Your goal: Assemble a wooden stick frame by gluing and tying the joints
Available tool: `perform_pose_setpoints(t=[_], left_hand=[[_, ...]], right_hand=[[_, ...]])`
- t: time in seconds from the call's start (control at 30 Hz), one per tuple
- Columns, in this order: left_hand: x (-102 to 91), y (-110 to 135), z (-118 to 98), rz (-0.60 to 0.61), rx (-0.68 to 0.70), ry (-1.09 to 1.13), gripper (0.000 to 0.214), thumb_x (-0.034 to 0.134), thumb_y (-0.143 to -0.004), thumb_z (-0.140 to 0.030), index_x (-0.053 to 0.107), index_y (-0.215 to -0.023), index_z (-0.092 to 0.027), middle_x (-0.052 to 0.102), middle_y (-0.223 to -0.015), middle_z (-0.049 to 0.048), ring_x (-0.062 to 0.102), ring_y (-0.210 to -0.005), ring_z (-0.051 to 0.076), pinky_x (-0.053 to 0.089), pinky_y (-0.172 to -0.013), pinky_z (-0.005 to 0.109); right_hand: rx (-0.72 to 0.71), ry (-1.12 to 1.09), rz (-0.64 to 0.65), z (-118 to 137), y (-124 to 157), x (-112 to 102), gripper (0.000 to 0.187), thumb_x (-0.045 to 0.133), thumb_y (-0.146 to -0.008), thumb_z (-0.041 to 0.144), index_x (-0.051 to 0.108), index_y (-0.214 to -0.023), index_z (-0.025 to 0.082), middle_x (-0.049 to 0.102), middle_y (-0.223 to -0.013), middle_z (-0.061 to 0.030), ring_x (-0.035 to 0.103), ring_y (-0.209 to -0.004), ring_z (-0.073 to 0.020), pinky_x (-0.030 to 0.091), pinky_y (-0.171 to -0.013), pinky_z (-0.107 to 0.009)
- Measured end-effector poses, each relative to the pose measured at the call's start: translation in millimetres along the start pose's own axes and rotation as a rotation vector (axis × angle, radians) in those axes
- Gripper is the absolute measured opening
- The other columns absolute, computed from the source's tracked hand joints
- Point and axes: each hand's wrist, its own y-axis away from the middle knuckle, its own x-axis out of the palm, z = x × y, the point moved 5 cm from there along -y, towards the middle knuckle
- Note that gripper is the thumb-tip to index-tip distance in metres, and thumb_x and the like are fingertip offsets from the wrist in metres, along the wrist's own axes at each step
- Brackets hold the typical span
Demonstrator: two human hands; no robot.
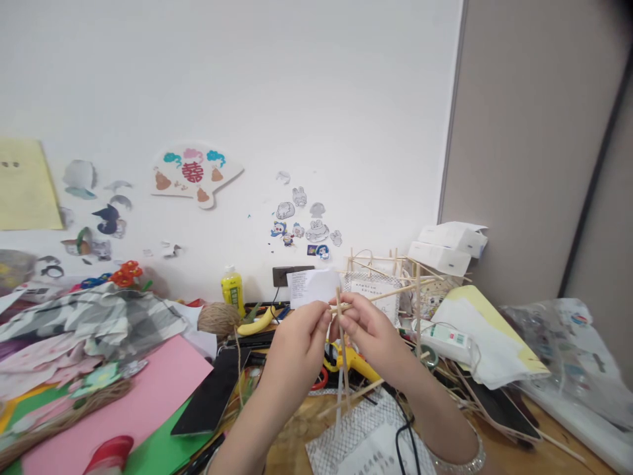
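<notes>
Both my hands meet above the middle of the cluttered table, where thin wooden sticks cross. My left hand (297,333) is closed, its thumb and fingertips pinching the sticks at the crossing. From the other side, my right hand (373,333) is closed around the same joint. One upright stick (344,359) hangs down between the hands, and a long stick (395,290) runs out to the right past my right hand. Whether string or glue binds the joint is hidden by my fingers. Below the hands lies a yellow glue gun (357,363), beside a red scissor handle (321,379).
A twine ball (218,319), toy banana (257,321) and yellow bottle (232,290) stand left of the hands. Pink paper (163,376) and checked cloth (99,320) cover the left side. A patterned pouch (370,439) and black cable (406,435) lie in front; plastic bags (578,356) lie right.
</notes>
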Motion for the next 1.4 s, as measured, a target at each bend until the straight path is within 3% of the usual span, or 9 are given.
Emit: perform_pose_setpoints(t=[0.23,0.53,0.67,0.83,1.4], left_hand=[[-1.3,1.6,2.6,0.002,0.001,-0.025,0.03,0.034,-0.091,-0.029,0.041,-0.063,-0.021,0.049,-0.061,-0.0035,0.048,-0.059,0.013,0.032,-0.057,0.023],[-10.1,-2.9,9.1,-0.023,-0.03,-0.045,0.024,0.035,-0.091,-0.032,0.052,-0.078,-0.021,0.057,-0.069,-0.0012,0.052,-0.064,0.015,0.035,-0.06,0.025],[-16.2,-3.1,13.4,-0.012,-0.016,-0.033,0.026,0.035,-0.092,-0.034,0.054,-0.081,-0.021,0.058,-0.072,-0.0005,0.053,-0.067,0.016,0.036,-0.062,0.026],[-16.8,-3.0,13.6,0.053,0.005,0.007,0.029,0.031,-0.093,-0.036,0.054,-0.086,-0.021,0.06,-0.081,0.0017,0.054,-0.076,0.017,0.038,-0.068,0.029],[-14.9,-4.0,11.2,-0.048,0.017,-0.038,0.024,0.04,-0.088,-0.038,0.05,-0.076,-0.02,0.052,-0.068,-0.001,0.049,-0.065,0.015,0.036,-0.061,0.027]], right_hand=[[-0.006,0.03,-0.015,0.8,-0.1,1.9,0.012,0.046,-0.09,0.027,0.048,-0.1,0.02,0.058,-0.07,0.0021,0.056,-0.069,-0.0136,0.042,-0.066,-0.027],[0.021,0.204,-0.068,10.8,6.8,-11.1,0.031,0.039,-0.093,0.035,0.042,-0.122,0.024,0.064,-0.096,-0.005,0.06,-0.091,-0.018,0.046,-0.08,-0.034],[0.029,0.276,-0.182,15.5,8.1,-26.4,0.023,0.04,-0.093,0.037,0.051,-0.107,0.023,0.065,-0.091,-0.0047,0.061,-0.089,-0.0186,0.048,-0.078,-0.033],[-0.031,0.364,-0.247,21.1,6.9,-28.8,0.023,0.04,-0.092,0.037,0.053,-0.083,0.021,0.063,-0.078,-0.003,0.062,-0.079,-0.018,0.049,-0.072,-0.031],[-0.131,0.527,-0.293,33.6,12.9,-22.1,0.019,0.039,-0.093,0.027,0.053,-0.082,0.021,0.062,-0.073,-0.001,0.059,-0.069,-0.0157,0.042,-0.063,-0.026]])
